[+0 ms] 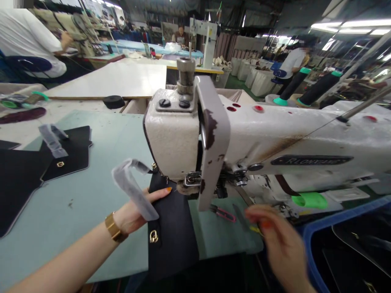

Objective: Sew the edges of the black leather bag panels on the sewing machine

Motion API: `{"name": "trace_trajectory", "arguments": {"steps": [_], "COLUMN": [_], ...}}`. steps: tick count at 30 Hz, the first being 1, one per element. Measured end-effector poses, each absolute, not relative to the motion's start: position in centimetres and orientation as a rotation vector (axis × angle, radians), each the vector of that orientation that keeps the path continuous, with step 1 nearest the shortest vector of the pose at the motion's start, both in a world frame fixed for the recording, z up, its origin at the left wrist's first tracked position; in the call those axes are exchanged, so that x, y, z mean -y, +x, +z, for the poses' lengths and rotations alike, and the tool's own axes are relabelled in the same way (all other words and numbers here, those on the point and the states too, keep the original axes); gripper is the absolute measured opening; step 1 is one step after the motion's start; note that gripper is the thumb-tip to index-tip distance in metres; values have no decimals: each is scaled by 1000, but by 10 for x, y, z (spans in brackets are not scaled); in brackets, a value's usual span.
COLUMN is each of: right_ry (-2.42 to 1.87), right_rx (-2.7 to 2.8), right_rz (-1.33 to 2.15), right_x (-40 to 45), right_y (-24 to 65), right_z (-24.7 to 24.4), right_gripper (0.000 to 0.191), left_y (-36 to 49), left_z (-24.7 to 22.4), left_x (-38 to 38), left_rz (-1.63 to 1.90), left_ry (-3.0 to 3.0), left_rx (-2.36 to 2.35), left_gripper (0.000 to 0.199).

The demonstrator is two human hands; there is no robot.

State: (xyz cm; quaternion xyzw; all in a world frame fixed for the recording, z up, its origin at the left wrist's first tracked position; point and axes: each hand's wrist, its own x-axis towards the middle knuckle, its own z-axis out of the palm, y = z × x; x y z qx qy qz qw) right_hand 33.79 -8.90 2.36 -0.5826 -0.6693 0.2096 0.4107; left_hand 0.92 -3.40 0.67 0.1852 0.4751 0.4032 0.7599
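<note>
A black bag panel (pixel 177 228) with gold-coloured fittings lies under the head of the sewing machine (pixel 174 138). Its handle (pixel 134 189), wrapped in clear plastic, arches over my left hand (pixel 137 209). That hand rests on the panel with its index finger stretched out near the presser foot; some fingers are hidden. To the right of the panel, my right hand (pixel 281 240) is blurred, its fingers curled together. A yellow piece (pixel 255 230) shows at its fingertips, beside a blurred grey blade-like shape (pixel 240 215); what it grips is unclear. Pink-handled thread snips (pixel 225 214) lie nearby.
More black panels (pixel 71 152) lie at left on the green mat (pixel 113 134). A blue bin (pixel 308 236) with black pieces stands at lower right. Thread cones (pixel 320 87) stand behind the machine. Other people work at the back and left.
</note>
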Motion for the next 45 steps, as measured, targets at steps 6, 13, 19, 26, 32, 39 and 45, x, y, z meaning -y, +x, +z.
{"name": "trace_trajectory", "arguments": {"steps": [6,13,19,26,32,39,45], "right_ry": [-1242,-1281,-1351,-1354,-1325,-1311,-1311], "right_rx": [1389,1332,1349,1387,1449,1461,1472], "right_rz": [1618,1581,1524,1480,1443,1413,1419], "right_x": [75,64,68,63,58,53,51], "right_y": [222,198,196,193,192,190,190], "right_z": [-19,-23,-28,-29,-24,-21,-17], "right_gripper": [52,54,52,47,45,43,41], "left_y": [8,0,0,6,8,3,3], "left_z": [-2,-8,-17,-2,5,-3,-3], "left_x": [38,30,29,25,23,19,18], "left_rz": [826,793,805,864,876,861,906], "left_ry": [424,461,436,391,364,394,390], "left_rx": [-1045,-958,-959,-938,-930,-985,-973], "left_gripper": [22,33,29,12,13,23,10]}}
